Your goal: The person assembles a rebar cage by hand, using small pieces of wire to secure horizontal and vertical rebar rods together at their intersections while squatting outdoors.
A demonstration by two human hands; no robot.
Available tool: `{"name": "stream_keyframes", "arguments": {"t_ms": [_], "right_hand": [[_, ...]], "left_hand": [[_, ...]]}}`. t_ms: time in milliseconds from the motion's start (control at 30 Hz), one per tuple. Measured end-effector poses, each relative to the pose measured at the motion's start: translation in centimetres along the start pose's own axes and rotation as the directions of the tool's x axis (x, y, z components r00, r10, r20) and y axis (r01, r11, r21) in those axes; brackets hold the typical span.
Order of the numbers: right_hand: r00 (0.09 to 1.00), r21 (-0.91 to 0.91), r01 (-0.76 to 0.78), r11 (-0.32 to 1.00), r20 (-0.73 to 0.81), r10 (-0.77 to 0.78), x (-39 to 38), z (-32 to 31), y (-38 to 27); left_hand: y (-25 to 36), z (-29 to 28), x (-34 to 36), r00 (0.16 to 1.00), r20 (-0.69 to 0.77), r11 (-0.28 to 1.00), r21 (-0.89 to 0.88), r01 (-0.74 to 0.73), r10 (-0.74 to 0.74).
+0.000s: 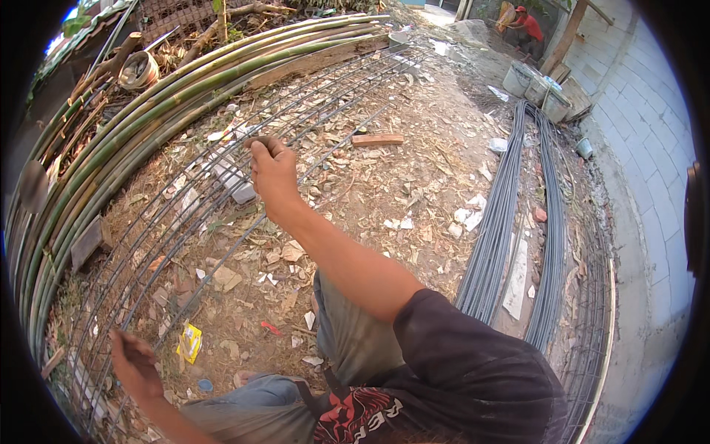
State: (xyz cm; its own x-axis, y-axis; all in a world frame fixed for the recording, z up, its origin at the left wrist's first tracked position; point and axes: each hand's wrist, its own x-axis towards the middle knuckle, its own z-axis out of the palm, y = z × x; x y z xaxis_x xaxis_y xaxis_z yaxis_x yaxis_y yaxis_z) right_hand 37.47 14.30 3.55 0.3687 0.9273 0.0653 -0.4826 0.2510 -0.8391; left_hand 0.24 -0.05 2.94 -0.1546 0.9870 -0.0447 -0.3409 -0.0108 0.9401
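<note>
A long cage of thin steel bars [148,244] lies diagonally along the left of the view on the littered ground. My right hand [275,177] is over its upper part, with fingers curled into a pinch beside the bars; what they hold is hidden. Lower left, my left hand [134,361] is at the cage's near part, its fingers loosely bent and apart. A grey block [229,174] lies beneath the bars.
Bamboo poles [148,118] line the left. A wooden piece [377,140] lies ahead. Bundled rebar [492,237] runs along the right, beside a block wall [640,148]. Buckets [518,80] stand at the back, where another person in red [526,29] crouches.
</note>
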Motion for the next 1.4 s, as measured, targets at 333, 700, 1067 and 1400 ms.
{"name": "stream_keyframes", "arguments": {"t_ms": [333, 700, 1067, 1400], "right_hand": [[0.834, 0.041, -0.470, 0.882, 0.349, 0.428, -11.2, 4.5, 5.0], [0.660, -0.420, 0.380, 0.824, 0.747, 0.076, -13.1, 4.9, 6.2], [0.502, -0.535, 0.556, 0.636, 0.826, 0.255, -11.9, 4.3, 6.3], [0.483, -0.620, 0.760, 0.196, 0.740, 0.468, -6.1, 2.2, 6.2]], "left_hand": [[-6.6, 11.2, -0.9, 0.880, 0.108, 0.872, -0.126, 0.474, -0.463], [-9.0, 9.6, -0.8, 0.819, 0.225, 0.810, -0.156, 0.565, -0.528], [-8.1, 2.9, 2.7, 0.965, -0.261, 0.965, -0.248, -0.089, 0.021], [-0.5, -8.1, 1.9, 0.627, -0.767, 0.860, -0.222, -0.459, 0.137]]}}
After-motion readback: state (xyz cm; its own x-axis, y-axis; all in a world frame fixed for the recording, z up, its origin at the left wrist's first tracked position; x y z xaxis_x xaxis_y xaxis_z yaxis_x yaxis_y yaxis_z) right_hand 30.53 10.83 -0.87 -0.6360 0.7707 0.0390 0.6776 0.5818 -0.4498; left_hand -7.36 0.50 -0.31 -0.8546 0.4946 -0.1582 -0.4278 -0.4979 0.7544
